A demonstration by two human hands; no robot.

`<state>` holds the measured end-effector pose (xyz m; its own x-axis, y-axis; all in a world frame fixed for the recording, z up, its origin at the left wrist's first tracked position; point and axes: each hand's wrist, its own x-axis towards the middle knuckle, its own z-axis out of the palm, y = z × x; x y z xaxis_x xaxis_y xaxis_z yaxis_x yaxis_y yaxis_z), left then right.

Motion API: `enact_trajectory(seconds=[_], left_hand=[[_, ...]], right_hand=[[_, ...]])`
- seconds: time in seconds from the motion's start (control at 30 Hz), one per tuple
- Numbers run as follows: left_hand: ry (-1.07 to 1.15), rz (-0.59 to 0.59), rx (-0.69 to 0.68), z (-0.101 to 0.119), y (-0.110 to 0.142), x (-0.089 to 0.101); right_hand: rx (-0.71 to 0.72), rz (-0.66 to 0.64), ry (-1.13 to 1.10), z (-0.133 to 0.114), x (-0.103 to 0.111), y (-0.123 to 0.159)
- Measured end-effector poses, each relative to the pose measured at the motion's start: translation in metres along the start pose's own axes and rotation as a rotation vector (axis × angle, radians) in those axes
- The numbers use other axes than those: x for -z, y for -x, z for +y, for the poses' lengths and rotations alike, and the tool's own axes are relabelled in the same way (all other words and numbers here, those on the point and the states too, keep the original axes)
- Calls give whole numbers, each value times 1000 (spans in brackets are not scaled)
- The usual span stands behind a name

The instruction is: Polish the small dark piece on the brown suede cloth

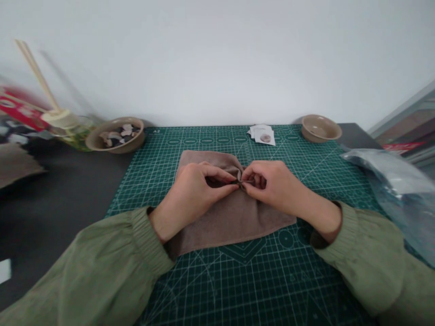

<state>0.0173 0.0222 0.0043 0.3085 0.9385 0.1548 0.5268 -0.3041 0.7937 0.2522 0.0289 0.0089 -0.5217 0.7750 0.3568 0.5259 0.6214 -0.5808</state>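
A brownish-pink cloth lies over the middle of the green cutting mat, its upper part bunched into folds. My left hand pinches the gathered fabric between thumb and forefinger. From the other side, my right hand grips the same gather, its fingertips almost touching those of the left. Something small and dark shows between the two pinches; whether it is a cord or a fold of the cloth I cannot tell.
A green gridded cutting mat covers the dark table. At the back left stand a bowl of small pieces and a reed diffuser. White cards and another bowl lie behind. Clear plastic sits at right.
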Motion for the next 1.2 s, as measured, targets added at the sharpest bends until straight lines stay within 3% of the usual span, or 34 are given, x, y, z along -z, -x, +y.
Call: enact_trajectory(seconds=[0.53,0.83,1.2], left_hand=[[-29,5,19,5,-1,0],[-48,27,17,5,0,0],[-42,20,39,6,1,0]], right_hand=[[73,40,24,-2,0,-1],[40,-19,60,2,0,0],[79,37,21,-5,1,-2]])
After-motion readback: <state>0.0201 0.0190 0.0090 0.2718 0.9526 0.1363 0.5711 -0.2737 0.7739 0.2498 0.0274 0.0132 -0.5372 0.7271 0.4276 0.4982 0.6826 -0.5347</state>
